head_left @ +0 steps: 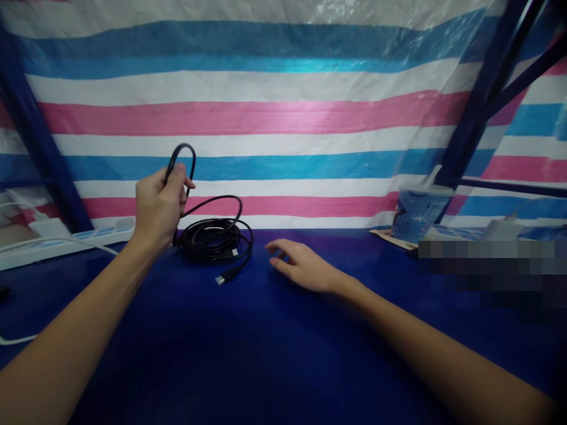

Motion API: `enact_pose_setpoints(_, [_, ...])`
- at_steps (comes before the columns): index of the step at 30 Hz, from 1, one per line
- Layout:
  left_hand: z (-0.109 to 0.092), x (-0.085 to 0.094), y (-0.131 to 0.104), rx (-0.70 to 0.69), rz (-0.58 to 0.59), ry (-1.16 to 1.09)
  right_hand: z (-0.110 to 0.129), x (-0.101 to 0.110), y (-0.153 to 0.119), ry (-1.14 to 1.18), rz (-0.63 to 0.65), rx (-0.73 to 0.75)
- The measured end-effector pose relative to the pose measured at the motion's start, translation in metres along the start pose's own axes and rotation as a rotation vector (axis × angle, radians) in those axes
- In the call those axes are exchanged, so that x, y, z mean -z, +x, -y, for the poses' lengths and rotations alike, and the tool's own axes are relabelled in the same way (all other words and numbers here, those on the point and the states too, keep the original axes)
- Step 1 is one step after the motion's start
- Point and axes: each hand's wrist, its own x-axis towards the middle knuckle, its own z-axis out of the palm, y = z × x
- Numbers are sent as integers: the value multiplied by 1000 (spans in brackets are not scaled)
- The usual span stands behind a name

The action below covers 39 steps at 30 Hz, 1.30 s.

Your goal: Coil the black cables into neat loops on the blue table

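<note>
A black cable (pixel 211 241) lies coiled on the dark blue table (pixel 266 354), with a silver-tipped USB plug (pixel 227 275) resting in front of the coil. A second pale connector end (pixel 231 254) shows at the coil's front edge. My left hand (pixel 162 198) is raised at the left of the coil, its fingers closed around a section of the cable, which loops up above the fist. Low over the table, right of the coil, is my right hand (pixel 301 265). Its fingers are loosely curved and apart, holding nothing and not touching the cable.
A white power strip (pixel 93 239) with a plugged-in white adapter (pixel 48 225) and a white cord (pixel 80 240) runs along the left. At the back right stands a blue patterned cup (pixel 419 212) with a straw. A striped plastic sheet (pixel 283 118) hangs behind, between dark blue posts (pixel 481 112).
</note>
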Motion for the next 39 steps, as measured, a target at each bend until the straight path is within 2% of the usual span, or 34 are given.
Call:
enact_pose_setpoints(2, [-14, -11, -9, -21, 68, -289, 2, 4, 4, 181, -133, -86])
enact_pose_setpoints(5, [-31, -26, -24, 48, 203, -484, 1, 11, 8, 439, -292, -296])
enact_pose_setpoints(8, [-35, -35, -36, 199, 332, -531, -2, 15, 7, 600, -294, -512])
enact_pose_setpoints(11, [-27, -41, -42, 295, 448, -524, -1, 17, 4, 709, -212, -561])
enact_pose_setpoints(15, [-6, -49, -48, 347, 567, -427, 2, 20, 3, 844, -220, -524])
enact_pose_setpoints(19, [8, -54, -51, 369, 608, -292, -1, 29, 5, 875, -303, -489])
enact_pose_setpoints(22, [13, -55, -52, 316, 636, -12, -7, 40, 4, 841, -400, -306])
enact_pose_setpoints(25, [16, -55, -53, 161, 645, 196, -11, 53, 2, 769, -427, -130])
enact_pose_setpoints(27, [17, -55, -55, 33, 606, 288, -13, 58, 1, 541, -442, -113])
enact_pose_setpoints(30, [19, -57, -57, -144, 532, 441, -14, 60, 0, -7, -475, -220])
enact_pose_setpoints(32, [20, -58, -58, -198, 506, 514, -13, 59, -1, -282, -487, -271])
enact_pose_setpoints(34, [20, -58, -60, -211, 487, 566, -6, 57, -3, -412, -522, -207])
enact_pose_setpoints(36, [19, -59, -61, -224, 463, 602, 6, 55, -5, -349, -506, -46])
enact_pose_setpoints(39, [17, -59, -60, -218, 434, 615, 29, 45, -7, 57, -392, 145])
